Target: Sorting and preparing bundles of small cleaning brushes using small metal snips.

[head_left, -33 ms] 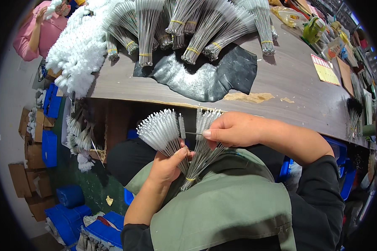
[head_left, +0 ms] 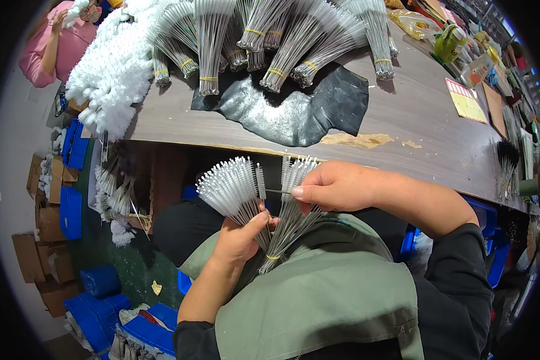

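Note:
Over my lap, my left hand [head_left: 239, 239] is closed around the wire stems of a bundle of white-bristled tube brushes [head_left: 227, 187]. A yellow band [head_left: 272, 257] binds the stems low down, by my apron. The brush heads fan into two groups, the larger on the left and a smaller one [head_left: 290, 173] on the right. One brush [head_left: 260, 181] stands in the gap beside the left group. In my right hand [head_left: 336, 187], pinched between thumb and fingers, is a thin dark metal rod [head_left: 276, 191]. Its tip reaches that single brush; whether they touch, I cannot tell.
Several banded brush bundles [head_left: 209, 54] lie across the table [head_left: 408, 120], by a black sheet [head_left: 288, 117]. A white brush pile [head_left: 111, 78] overhangs the left edge. A person in pink [head_left: 54, 51] is at far left. Blue bins [head_left: 71, 213] and cartons [head_left: 29, 258] line the floor.

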`<state>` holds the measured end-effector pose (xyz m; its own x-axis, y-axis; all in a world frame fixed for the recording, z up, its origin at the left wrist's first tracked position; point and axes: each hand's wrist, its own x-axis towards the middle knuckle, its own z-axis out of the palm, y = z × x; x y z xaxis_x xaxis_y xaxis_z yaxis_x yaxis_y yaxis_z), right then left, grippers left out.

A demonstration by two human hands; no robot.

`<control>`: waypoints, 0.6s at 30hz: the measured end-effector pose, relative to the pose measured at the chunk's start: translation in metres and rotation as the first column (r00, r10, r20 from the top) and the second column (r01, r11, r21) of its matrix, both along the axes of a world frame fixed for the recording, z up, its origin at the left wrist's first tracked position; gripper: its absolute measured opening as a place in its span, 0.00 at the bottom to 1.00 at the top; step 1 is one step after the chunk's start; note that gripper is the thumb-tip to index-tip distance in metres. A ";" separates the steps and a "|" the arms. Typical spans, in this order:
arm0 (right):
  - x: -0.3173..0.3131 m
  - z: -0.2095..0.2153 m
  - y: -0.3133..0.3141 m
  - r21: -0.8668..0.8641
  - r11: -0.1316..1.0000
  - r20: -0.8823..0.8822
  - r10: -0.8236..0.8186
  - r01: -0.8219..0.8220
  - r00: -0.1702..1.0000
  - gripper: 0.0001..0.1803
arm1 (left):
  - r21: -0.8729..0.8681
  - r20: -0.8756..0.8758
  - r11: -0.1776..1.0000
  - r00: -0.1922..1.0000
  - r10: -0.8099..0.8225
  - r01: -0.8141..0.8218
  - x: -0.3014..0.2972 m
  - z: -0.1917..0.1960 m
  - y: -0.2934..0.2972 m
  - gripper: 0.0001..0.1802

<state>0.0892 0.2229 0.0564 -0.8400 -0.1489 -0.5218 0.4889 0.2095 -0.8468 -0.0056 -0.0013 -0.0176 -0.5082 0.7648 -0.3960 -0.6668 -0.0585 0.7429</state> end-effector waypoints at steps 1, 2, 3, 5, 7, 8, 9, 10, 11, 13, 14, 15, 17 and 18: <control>0.001 0.000 0.000 -0.011 1.000 -0.002 -0.011 0.011 1.000 0.23 | 0.002 -0.001 1.000 1.000 0.001 -0.001 0.000 0.000 0.000 0.12; 0.002 0.000 0.001 -0.009 1.000 -0.003 -0.012 0.012 1.000 0.23 | 0.005 0.003 1.000 1.000 -0.006 0.005 0.000 0.000 0.001 0.12; 0.002 0.000 0.002 -0.022 1.000 0.012 -0.012 0.012 1.000 0.23 | 0.009 0.007 1.000 1.000 -0.012 0.012 0.000 0.001 0.001 0.12; 0.003 0.002 0.002 -0.032 0.999 0.024 -0.011 0.012 1.000 0.23 | 0.006 0.000 1.000 1.000 -0.015 0.015 0.000 0.000 0.001 0.12; 0.002 0.004 0.002 -0.044 0.999 0.034 -0.007 0.008 0.999 0.24 | 0.004 -0.008 1.000 1.000 -0.017 0.017 0.000 0.000 0.001 0.13; 0.003 0.004 0.002 -0.042 0.999 0.034 -0.007 0.008 0.999 0.24 | 0.005 -0.018 1.000 1.000 -0.023 0.023 0.001 0.000 0.000 0.13; 0.002 0.004 0.001 -0.040 0.999 0.029 -0.008 0.010 1.000 0.24 | 0.005 -0.028 1.000 0.999 -0.028 0.028 0.001 0.000 0.000 0.13; 0.003 0.004 0.000 -0.038 0.999 0.025 -0.009 0.010 1.000 0.24 | 0.006 -0.027 1.000 0.999 -0.027 0.028 0.002 0.000 -0.001 0.13; 0.003 0.004 0.001 -0.035 0.999 0.026 -0.011 0.012 1.000 0.24 | 0.003 -0.040 0.999 0.999 -0.032 0.032 0.002 0.001 0.000 0.13; 0.004 0.002 0.002 0.022 0.999 0.005 0.025 -0.026 1.000 0.26 | 0.003 -0.051 0.999 0.998 -0.036 0.036 0.002 0.000 0.000 0.13; 0.004 0.002 0.003 0.024 0.999 0.006 0.026 -0.026 1.000 0.26 | 0.001 -0.053 0.999 0.998 -0.041 0.041 0.001 0.000 0.000 0.13; 0.004 0.001 0.003 0.015 1.000 0.010 0.025 -0.025 1.000 0.26 | -0.001 -0.054 0.999 0.997 -0.046 0.046 0.001 -0.001 0.000 0.12; 0.004 0.000 0.003 0.007 1.000 0.017 0.024 -0.024 1.000 0.26 | 0.004 -0.052 0.999 0.998 -0.040 0.040 0.002 -0.001 0.001 0.12; 0.004 0.000 0.004 0.001 1.000 0.025 0.013 -0.013 1.000 0.26 | 0.007 -0.051 0.999 0.998 -0.034 0.035 0.002 -0.002 0.002 0.12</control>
